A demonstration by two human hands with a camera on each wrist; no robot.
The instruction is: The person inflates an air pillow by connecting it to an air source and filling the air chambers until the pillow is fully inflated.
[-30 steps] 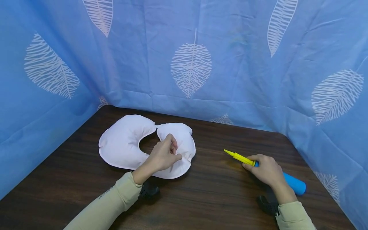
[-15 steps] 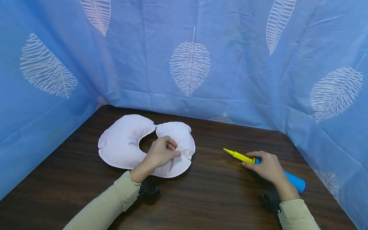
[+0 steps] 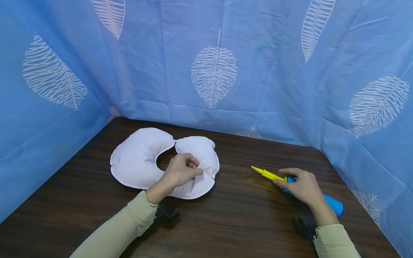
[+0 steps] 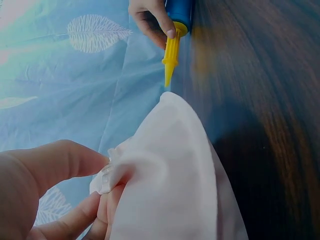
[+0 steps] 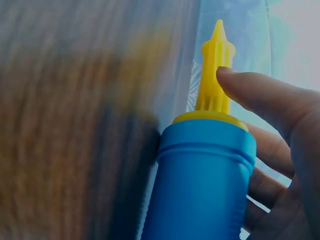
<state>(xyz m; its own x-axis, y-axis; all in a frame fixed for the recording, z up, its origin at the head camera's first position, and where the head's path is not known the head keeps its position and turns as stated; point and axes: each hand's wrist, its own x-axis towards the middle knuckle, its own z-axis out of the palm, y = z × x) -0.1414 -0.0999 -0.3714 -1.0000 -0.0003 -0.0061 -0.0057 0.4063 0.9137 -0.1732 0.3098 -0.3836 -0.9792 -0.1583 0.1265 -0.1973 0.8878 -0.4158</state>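
Observation:
A white U-shaped inflatable neck pillow (image 3: 133, 163) lies on the table. My left hand (image 3: 182, 172) is over its right arm. In the left wrist view, the thumb and fingers of that hand pinch a small clear valve (image 4: 106, 172) on the pillow. At the right lies a hand pump (image 3: 332, 205) with a blue barrel and yellow tapered nozzle (image 5: 212, 85). Its tip points toward the pillow, a short distance away. My right hand (image 3: 303, 186) loosely holds the pump near the collar. Its thumb is at the nozzle, and its fingers go behind the blue barrel.
The dark wood table (image 3: 232, 222) carries both items. A blue curtain (image 3: 258, 71) with white leaf prints closes off its back and sides. Black wrist mounts (image 3: 166, 213) sit under both wrists.
My right-hand fingers have loosened and spread slightly around the pump, showing more blue between thumb and index finger. My left hand has shifted slightly on the pillow. Pump and pillow stay in place.

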